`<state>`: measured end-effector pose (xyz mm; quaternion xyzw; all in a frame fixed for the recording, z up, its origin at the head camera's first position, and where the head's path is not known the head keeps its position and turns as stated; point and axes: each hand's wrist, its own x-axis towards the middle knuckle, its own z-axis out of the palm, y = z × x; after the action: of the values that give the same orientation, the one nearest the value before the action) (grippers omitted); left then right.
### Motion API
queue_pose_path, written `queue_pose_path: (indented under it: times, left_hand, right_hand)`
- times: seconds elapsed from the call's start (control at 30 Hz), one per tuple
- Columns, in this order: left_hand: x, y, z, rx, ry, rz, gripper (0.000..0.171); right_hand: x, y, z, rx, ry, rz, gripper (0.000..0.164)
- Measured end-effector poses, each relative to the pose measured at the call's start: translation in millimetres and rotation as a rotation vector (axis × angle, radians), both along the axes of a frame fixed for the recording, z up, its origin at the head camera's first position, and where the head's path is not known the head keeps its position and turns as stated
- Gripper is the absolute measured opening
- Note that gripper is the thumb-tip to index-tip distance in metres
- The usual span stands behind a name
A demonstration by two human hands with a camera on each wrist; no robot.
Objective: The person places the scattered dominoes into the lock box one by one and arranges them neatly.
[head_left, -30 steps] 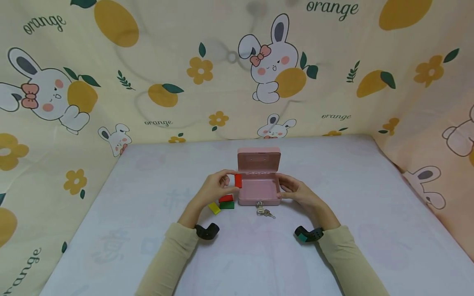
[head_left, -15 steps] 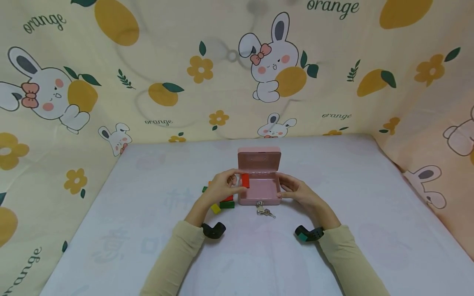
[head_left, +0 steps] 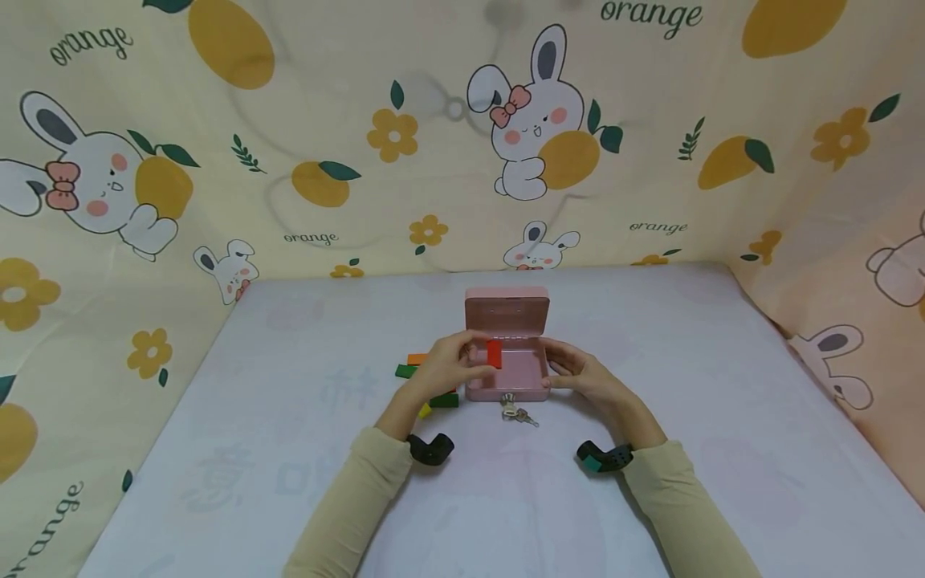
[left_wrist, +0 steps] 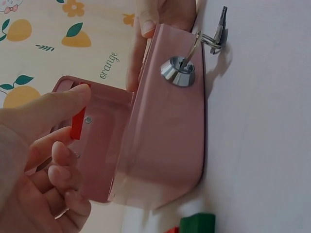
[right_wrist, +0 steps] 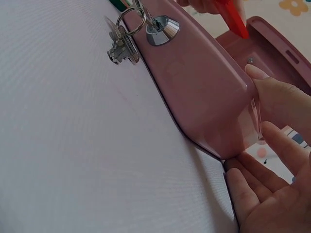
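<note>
A pink metal cash box (head_left: 509, 395) sits on the white table, its lid (head_left: 506, 315) raised at the back. Between thumb and forefinger, my left hand (head_left: 450, 365) pinches a red block (head_left: 495, 354) upright over the left half of the box; the other fingers curl loosely in the left wrist view. My right hand (head_left: 588, 379) grips the box's right side, thumb at the rim and fingers along the end wall (right_wrist: 233, 131). A silver lock (left_wrist: 178, 72) on the front wall has a key in it, with more keys (right_wrist: 124, 46) hanging from its ring.
Left of the box lie several loose blocks, partly hidden by my left hand: an orange block (head_left: 417, 359), green blocks (head_left: 444, 400) and a yellow block (head_left: 425, 410). A patterned cloth (head_left: 426, 185) rises behind the table.
My left hand has carried the red block rightward, from the box's left edge to over its inside. Blocks at the left have come into sight behind it. The right hand stays in place.
</note>
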<state>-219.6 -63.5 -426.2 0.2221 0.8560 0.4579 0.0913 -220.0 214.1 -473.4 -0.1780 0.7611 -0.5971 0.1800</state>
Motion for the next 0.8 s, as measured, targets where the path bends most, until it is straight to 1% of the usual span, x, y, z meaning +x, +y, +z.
queue_pose_path:
  times: [0.17, 0.37, 0.47, 0.63, 0.7, 0.8]
  left_hand:
    - [0.5, 5.4, 0.1, -0.011, 0.016, -0.011, 0.051]
    - [-0.2, 13.2, -1.5, -0.027, 0.035, -0.009, 0.051]
    - [-1.2, 18.1, -3.4, -0.032, 0.042, -0.022, 0.050]
    - [-1.6, 25.2, -5.4, -0.011, 0.035, -0.050, 0.049]
    - [-1.2, 27.4, -5.9, -0.004, 0.013, -0.053, 0.050]
    - [-1.6, 31.3, -8.2, 0.003, 0.000, -0.058, 0.050]
  right_hand:
    - [0.6, -0.2, 0.5, 0.006, 0.017, 0.008, 0.074]
    - [0.2, -0.5, -0.7, -0.002, -0.010, -0.005, 0.074]
    - [-0.1, 0.0, -1.1, -0.006, -0.003, 0.002, 0.075]
    - [0.7, 0.7, -1.2, -0.010, -0.018, 0.001, 0.078]
    - [0.6, 0.5, -1.8, -0.010, -0.021, 0.000, 0.078]
    - [0.5, 0.3, -2.3, -0.015, -0.018, 0.000, 0.077]
